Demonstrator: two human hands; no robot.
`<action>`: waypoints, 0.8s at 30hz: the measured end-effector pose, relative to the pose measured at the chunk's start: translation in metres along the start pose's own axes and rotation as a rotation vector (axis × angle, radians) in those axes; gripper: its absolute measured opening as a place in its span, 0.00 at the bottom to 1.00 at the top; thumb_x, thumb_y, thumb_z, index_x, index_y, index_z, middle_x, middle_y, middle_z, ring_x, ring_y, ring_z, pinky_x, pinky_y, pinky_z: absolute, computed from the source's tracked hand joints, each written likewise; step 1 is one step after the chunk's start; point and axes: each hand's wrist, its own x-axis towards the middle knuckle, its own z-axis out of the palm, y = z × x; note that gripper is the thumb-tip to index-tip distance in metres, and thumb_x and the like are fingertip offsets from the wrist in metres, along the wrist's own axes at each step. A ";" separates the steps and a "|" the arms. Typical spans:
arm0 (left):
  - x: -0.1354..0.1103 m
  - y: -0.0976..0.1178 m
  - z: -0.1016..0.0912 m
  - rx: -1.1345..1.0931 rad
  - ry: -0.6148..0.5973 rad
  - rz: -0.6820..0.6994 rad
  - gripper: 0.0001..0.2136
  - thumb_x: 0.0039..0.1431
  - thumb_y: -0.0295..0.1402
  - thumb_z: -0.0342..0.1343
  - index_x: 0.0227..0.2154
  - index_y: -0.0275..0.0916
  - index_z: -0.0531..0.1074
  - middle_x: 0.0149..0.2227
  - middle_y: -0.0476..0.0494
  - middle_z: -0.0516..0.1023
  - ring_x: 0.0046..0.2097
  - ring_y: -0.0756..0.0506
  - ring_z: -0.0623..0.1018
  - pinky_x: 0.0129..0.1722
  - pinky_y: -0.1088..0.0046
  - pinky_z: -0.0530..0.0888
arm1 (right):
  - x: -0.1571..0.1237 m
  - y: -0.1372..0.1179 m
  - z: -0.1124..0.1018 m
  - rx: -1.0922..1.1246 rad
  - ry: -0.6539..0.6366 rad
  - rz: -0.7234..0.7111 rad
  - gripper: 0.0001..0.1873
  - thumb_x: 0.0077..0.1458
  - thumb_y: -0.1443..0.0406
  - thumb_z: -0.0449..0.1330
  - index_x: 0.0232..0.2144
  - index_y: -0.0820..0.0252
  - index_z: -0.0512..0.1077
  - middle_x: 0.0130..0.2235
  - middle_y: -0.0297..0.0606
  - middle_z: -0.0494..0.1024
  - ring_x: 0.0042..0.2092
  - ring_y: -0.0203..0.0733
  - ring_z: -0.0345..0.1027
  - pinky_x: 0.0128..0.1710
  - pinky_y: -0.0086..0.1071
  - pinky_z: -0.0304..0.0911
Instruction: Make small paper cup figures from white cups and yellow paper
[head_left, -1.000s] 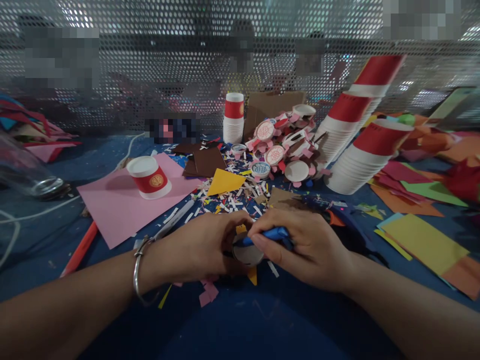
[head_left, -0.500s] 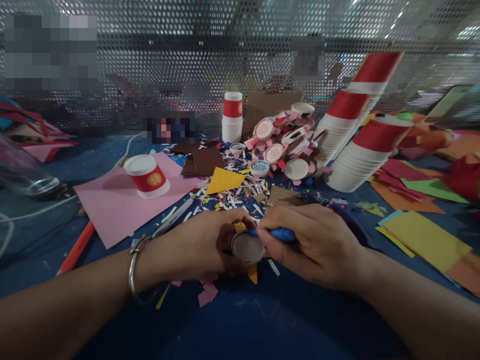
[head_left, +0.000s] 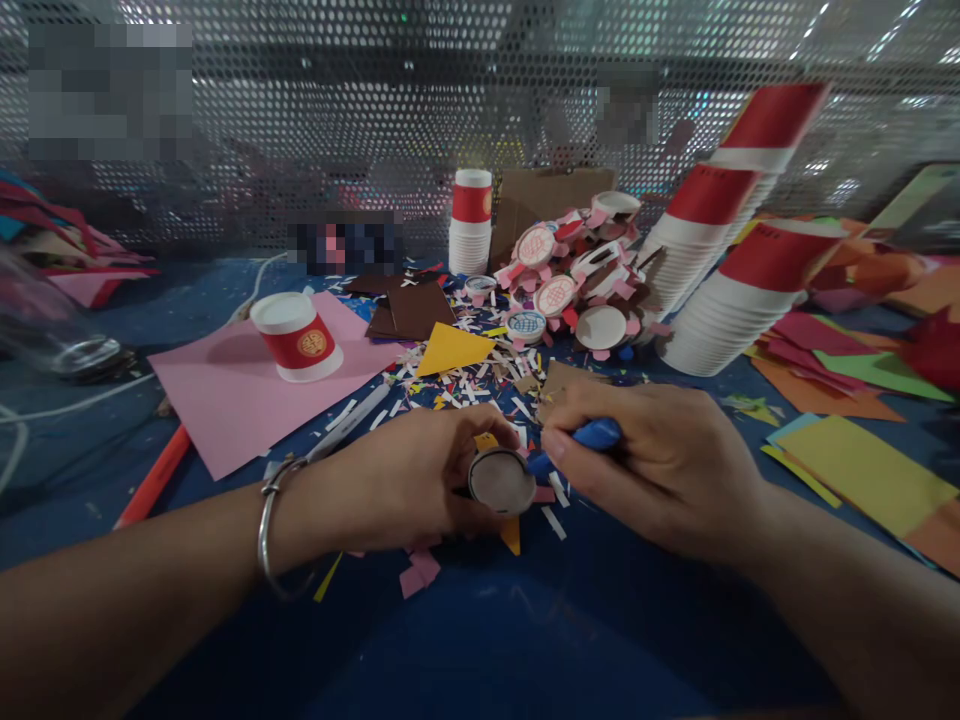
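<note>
My left hand point(head_left: 427, 470), a silver bangle on its wrist, is closed around a small round cup-bottom piece point(head_left: 501, 482). The piece's pale flat face points toward me, and a dark line follows part of its rim. Bits of yellow-orange paper show above and below it. A blue marker point(head_left: 596, 434) is pinched in my right hand point(head_left: 652, 470). Its lower end is at the right edge of the round face; the very tip is too small to make out.
Behind my hands lie paper scraps, a yellow paper piece point(head_left: 454, 350) and a heap of cut cup bottoms point(head_left: 555, 296). Stacked red-and-white cups point(head_left: 720, 310) lean at right. One cup point(head_left: 300, 340) stands upside down on pink paper point(head_left: 217, 420). Coloured sheets point(head_left: 862, 460) lie far right.
The marker has shifted from the upper rim of the round piece to its right edge, and my right hand has moved slightly right. More dark line shows along the upper rim.
</note>
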 end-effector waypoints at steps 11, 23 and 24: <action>0.001 0.003 0.002 0.045 0.023 -0.029 0.23 0.52 0.37 0.67 0.50 0.43 0.69 0.27 0.55 0.75 0.26 0.49 0.74 0.22 0.75 0.62 | 0.002 0.005 0.009 0.283 0.009 0.205 0.13 0.63 0.68 0.56 0.25 0.60 0.69 0.23 0.29 0.68 0.26 0.31 0.61 0.27 0.28 0.57; 0.003 0.001 0.000 0.078 0.023 -0.042 0.25 0.52 0.37 0.67 0.53 0.43 0.69 0.24 0.56 0.73 0.23 0.49 0.72 0.20 0.75 0.62 | -0.001 0.000 0.022 0.559 0.030 0.340 0.13 0.65 0.66 0.59 0.26 0.60 0.69 0.21 0.24 0.67 0.20 0.26 0.61 0.20 0.23 0.58; 0.003 0.000 0.000 0.094 0.028 -0.042 0.25 0.52 0.38 0.68 0.52 0.43 0.69 0.23 0.57 0.72 0.23 0.49 0.71 0.20 0.75 0.61 | -0.001 0.000 0.023 0.553 0.029 0.335 0.13 0.65 0.65 0.59 0.27 0.60 0.69 0.21 0.25 0.68 0.21 0.27 0.62 0.21 0.24 0.59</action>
